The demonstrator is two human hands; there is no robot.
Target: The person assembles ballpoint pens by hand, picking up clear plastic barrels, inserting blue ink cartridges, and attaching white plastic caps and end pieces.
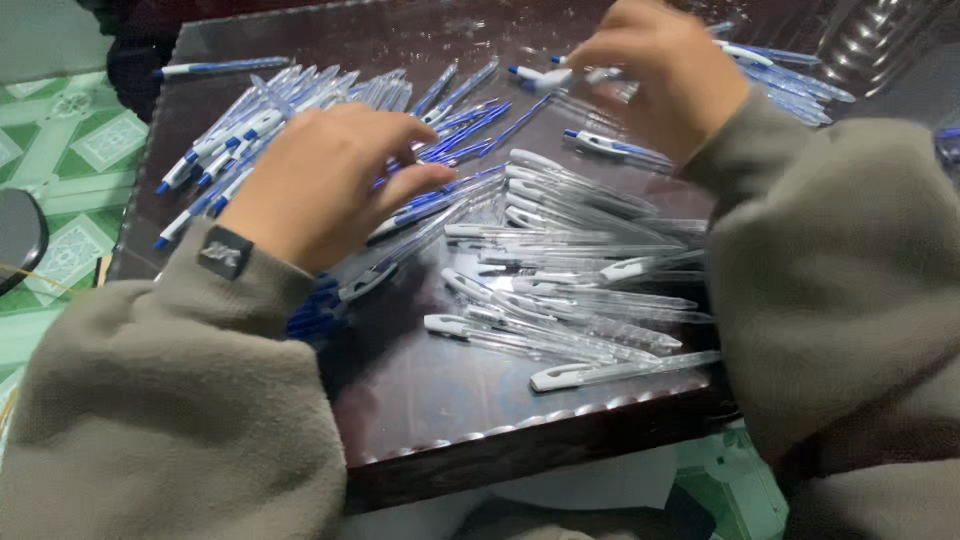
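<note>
I see one dark table [430, 400] filling most of the view, its near edge towards six o'clock. Two hands work over it, both in grey-brown sleeves. My left hand [325, 180] lies flat at about nine o'clock, fingers spread narrowly and pressing on a heap of blue pens [240, 130]; I cannot count these, well over twenty, and several vanish under the palm. Their long axes run from seven o'clock up to one o'clock. My right hand [665, 75] at one o'clock is curled around one pen [545, 76], white-capped, lying nearly level with its cap end towards nine o'clock; the fingers hide its other end. At centre, towards four o'clock, a pile of clear barrels [570, 270] lies roughly level, about twenty, too overlapped and blurred to count exactly; the right sleeve cuts off their far ends. More blue pens at two o'clock [790, 75] are partly hidden.
</note>
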